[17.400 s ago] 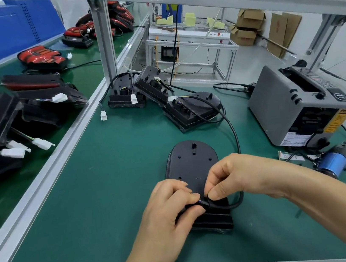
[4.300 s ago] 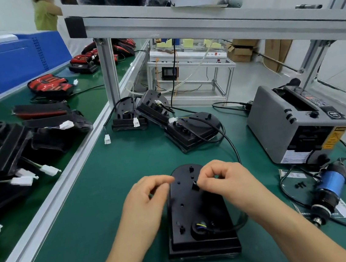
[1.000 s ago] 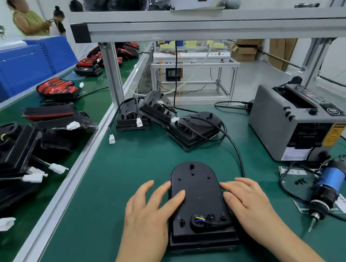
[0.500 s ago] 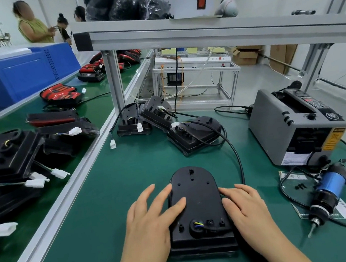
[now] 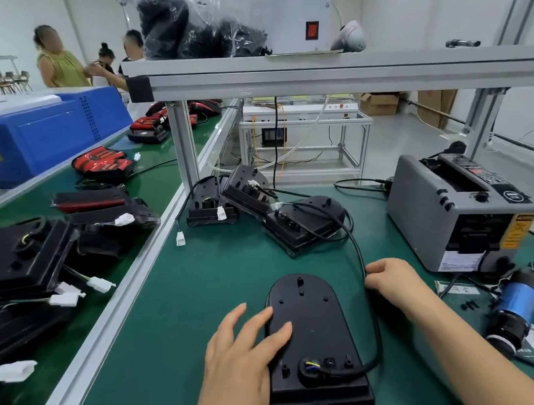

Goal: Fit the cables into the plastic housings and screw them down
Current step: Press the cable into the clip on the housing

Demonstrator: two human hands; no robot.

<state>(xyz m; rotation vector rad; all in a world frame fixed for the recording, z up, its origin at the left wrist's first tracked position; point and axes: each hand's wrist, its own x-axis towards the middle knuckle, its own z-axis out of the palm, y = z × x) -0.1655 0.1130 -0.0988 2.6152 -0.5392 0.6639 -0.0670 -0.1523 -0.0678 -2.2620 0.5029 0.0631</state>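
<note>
A black plastic housing (image 5: 311, 330) lies flat on the green mat in front of me, rounded end away. Its black cable (image 5: 375, 331) leaves a grommet with coloured wires (image 5: 311, 367) at the near end, bends right and runs up the housing's right side toward the back. My left hand (image 5: 242, 353) rests on the housing's left part with straight fingers. My right hand (image 5: 393, 282) is to the right of the housing, its fingers curled round the cable.
A blue electric screwdriver (image 5: 513, 308) and loose black screws (image 5: 470, 304) lie at the right. Behind them stands a grey tape dispenser (image 5: 458, 209). Other housings (image 5: 303, 224) with cables sit at the back; more housings (image 5: 9, 259) lie on the left belt. An aluminium post (image 5: 184, 145) rises behind.
My right hand has left the housing's right edge and moved up and right onto the cable. My left hand stays on the housing.
</note>
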